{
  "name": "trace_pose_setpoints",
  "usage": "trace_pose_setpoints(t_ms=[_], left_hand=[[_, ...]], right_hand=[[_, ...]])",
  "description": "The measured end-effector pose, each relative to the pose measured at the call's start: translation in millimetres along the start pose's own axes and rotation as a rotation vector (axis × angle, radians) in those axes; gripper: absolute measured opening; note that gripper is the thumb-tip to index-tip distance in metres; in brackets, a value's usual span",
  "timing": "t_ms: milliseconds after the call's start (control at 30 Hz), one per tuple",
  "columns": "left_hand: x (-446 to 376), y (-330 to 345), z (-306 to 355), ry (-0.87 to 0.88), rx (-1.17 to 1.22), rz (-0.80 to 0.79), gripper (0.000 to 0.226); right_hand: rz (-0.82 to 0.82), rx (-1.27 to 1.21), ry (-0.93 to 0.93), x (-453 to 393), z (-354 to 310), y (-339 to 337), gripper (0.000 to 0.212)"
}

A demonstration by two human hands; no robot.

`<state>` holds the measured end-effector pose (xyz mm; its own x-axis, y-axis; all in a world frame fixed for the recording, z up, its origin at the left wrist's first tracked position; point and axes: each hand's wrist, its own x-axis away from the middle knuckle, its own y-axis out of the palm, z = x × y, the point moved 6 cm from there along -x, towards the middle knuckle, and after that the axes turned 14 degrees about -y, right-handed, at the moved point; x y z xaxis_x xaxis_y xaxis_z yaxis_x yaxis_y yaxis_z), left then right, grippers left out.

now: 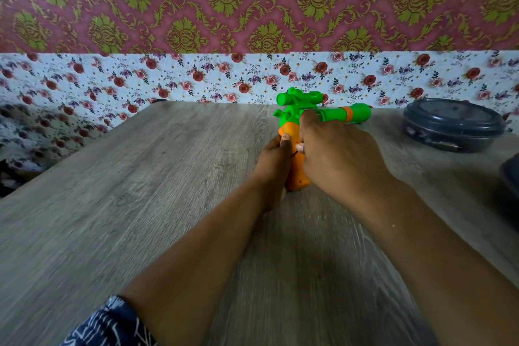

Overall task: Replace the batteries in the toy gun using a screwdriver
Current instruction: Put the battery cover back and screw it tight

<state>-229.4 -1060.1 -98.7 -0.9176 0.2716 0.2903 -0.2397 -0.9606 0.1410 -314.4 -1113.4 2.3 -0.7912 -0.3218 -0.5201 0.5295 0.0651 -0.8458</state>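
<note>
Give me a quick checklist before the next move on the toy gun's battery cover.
1. Toy gun steadied: ok; both hands are on its orange grip, which points toward the person.
2. Left hand placed on the grip: ok, thumb against its left side.
3. Right hand placed: ok; it covers the grip's right side.
4. Screwdriver ready: cannot tell; none is visible, and the right hand hides whatever it may hold.
5. Battery cover state: cannot tell; the hands hide it.
6. Room on the table: ok; the dark round container sits off to the right.
</note>
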Motion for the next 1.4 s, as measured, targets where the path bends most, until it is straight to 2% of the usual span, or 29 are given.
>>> trace_pose_setpoints(t_ms=[100,333,433,500,700,833,1000,1233,1333,1400], left_hand=[[-3.5,0.0,-2.6,0.021,-0.034,-0.009,0.027],[-0.9,0.6,-1.5,0.051,-0.058,0.016,0.033],[1.6,4.3,-1.4,0.021,0.023,-0.007,0.038],[1.9,3.8,-1.4,0.012,0.024,0.022,0.041],[-3.1,-3.2,-0.9,0.019,-0.025,0.084,0.042],[-0.9,2.7,-0.2,0.002,0.074,0.030,0.040],[-0.9,-0.5,-1.6,-0.058,0.107,0.088,0.043],[0.4,1.8,1.5,-0.044,0.082,0.064,0.037],[-3.9,0.4,-0.8,-0.091,0.134,0.021,0.042],[-3.3,-0.5,-3.0,-0.144,0.202,-0.025,0.044]], right_hand=[[0.008,0.017,-0.006,-0.4,-3.6,-0.9,0.026],[0.038,0.054,0.050,1.3,-3.9,-3.1,0.025],[0.024,0.056,0.061,0.7,0.0,-3.4,0.028],[-0.003,0.070,0.046,0.2,1.3,-2.5,0.031],[-0.037,0.137,-0.086,0.5,-9.4,1.9,0.022],[-0.042,0.140,-0.103,-1.7,-4.1,0.3,0.021],[-0.038,0.139,-0.089,-0.5,-3.6,-5.2,0.021],[-0.085,0.051,-0.007,1.0,13.6,-3.3,0.028],[-0.083,-0.101,0.048,2.5,27.1,3.8,0.028],[-0.024,-0.228,0.086,1.1,35.1,2.1,0.018]])
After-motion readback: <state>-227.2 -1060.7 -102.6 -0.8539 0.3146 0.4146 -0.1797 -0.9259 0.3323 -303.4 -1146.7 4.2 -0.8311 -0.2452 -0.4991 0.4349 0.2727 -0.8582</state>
